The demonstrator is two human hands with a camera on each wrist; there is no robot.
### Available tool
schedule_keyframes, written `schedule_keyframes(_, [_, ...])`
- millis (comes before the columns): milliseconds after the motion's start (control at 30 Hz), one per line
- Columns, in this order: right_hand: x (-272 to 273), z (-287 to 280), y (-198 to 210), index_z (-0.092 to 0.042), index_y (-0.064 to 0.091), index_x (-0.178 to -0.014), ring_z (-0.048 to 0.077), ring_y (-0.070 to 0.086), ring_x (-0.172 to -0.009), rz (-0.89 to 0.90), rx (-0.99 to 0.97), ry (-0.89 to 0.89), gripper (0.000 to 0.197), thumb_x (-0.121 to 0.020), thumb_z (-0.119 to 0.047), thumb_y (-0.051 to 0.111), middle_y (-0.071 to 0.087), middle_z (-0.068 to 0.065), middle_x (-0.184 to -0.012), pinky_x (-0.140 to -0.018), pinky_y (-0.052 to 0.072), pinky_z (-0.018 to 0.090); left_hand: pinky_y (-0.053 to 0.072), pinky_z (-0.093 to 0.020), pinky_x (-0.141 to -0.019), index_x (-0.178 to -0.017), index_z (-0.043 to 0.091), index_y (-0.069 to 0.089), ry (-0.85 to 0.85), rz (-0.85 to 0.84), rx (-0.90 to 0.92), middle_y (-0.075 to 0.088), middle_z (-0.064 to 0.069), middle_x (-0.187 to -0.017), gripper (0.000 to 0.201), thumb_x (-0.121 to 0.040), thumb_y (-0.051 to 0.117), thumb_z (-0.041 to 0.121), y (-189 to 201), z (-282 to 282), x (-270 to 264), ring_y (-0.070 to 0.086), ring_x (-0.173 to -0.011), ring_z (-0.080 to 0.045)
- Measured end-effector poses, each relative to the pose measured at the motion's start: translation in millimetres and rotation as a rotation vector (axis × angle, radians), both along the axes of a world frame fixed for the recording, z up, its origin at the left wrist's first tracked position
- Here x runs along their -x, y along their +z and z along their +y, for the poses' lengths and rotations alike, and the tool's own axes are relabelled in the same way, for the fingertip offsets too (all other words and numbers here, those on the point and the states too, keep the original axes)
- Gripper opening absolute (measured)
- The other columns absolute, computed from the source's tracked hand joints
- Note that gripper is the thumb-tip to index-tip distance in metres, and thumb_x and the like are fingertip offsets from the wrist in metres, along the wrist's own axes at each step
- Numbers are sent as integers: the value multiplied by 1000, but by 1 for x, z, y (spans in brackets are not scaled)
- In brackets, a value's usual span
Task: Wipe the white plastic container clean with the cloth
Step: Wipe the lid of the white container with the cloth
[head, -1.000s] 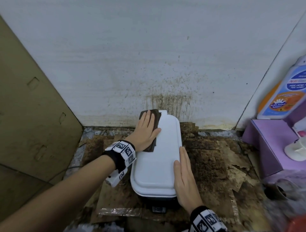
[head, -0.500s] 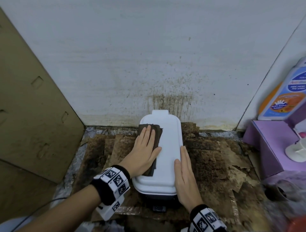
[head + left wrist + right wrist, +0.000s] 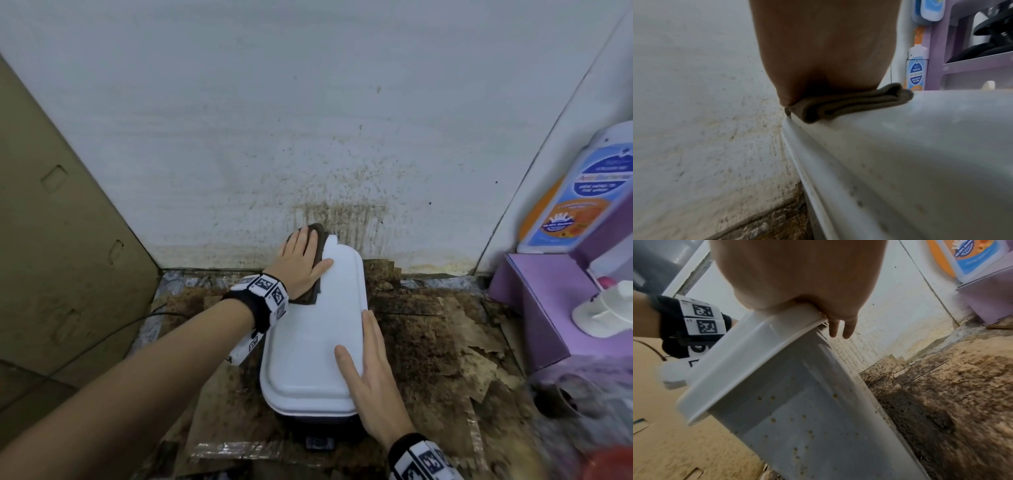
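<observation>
1. The white plastic container [image 3: 315, 342] stands lid-up on stained cardboard [image 3: 428, 349], its far end near the spattered wall [image 3: 308, 120].
2. The left hand [image 3: 301, 267] lies flat, fingers straight, pressing the folded brown cloth [image 3: 849, 104] onto the lid's far left edge; its grip is released.
3. The right hand [image 3: 373, 373] rests flat along the lid's right edge, fingers extended, grip released too.
4. A detergent bottle [image 3: 575, 192] sits on a purple shelf [image 3: 534, 301] at right.

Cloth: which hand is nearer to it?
Left. The left hand presses flat on the cloth at the container's far end; the right hand rests along its near right edge.
</observation>
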State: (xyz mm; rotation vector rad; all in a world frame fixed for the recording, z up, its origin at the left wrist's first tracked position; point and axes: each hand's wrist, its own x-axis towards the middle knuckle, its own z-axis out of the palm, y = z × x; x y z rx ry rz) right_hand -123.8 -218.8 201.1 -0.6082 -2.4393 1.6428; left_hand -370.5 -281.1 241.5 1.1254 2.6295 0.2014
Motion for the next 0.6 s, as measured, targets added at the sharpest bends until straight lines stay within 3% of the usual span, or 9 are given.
schedule_keyframes(133, [-2, 2, 1, -55, -11, -151, -13, -3, -147, -16, -45, 14, 91, -82, -86, 40, -12, -35, -161, -124, 12, 32, -2, -45, -129, -163, 7, -5, -20, 67, 14, -11, -14, -172, 73, -110, 16, 52, -8, -8, -9, -9, -160, -29])
schedule_keyframes(200, [-1, 3, 1, -51, -11, -154, -8, -5, -149, -35, -62, 19, 96, -81, -88, 41, -13, -33, -161, -126, 11, 39, -5, -45, -128, -163, 8, -7, -25, 75, 22, -13, -13, -172, 79, -105, 7, 60, -9, -15, -18, -11, -160, -29])
schedule_keyframes(267, [-1, 4, 2, -47, -12, -155, -6, -6, -150, -58, -85, 27, 100, -81, -88, 41, -14, -31, -162, -127, 11, 42, -8, -43, -126, -163, 11, -9, -24, 42, 3, -16, -9, -172, 76, -107, 10, 58, -9, -24, -32, -14, -159, -26])
schedule_keyframes(367, [-2, 4, 4, -45, -13, -155, -4, -5, -151, -79, -138, 50, 103, -78, -91, 37, -14, -26, -164, -127, 10, 43, -13, -38, -124, -163, 15, -12, -10, -27, -50, -22, -3, -171, 70, -110, 18, 50, -6, -43, -61, -21, -158, -20])
schedule_keyframes(533, [-8, 10, 10, -41, -18, -156, 3, -2, -153, -134, -251, 116, 119, -68, -97, 39, -17, -22, -165, -126, 8, 41, -16, -36, -124, -158, 21, -21, -12, -36, -51, -34, 3, -164, 85, -88, -8, 67, -9, -76, -110, -32, -153, -15])
schedule_keyframes(600, [-11, 15, 11, -41, -21, -155, 3, -4, -153, -156, -273, 162, 126, -65, -96, 48, -20, -23, -164, -125, 7, 39, -18, -32, -122, -155, 24, -24, 10, -47, -83, -37, 6, -161, 79, -89, -9, 66, -9, -86, -129, -35, -151, -12])
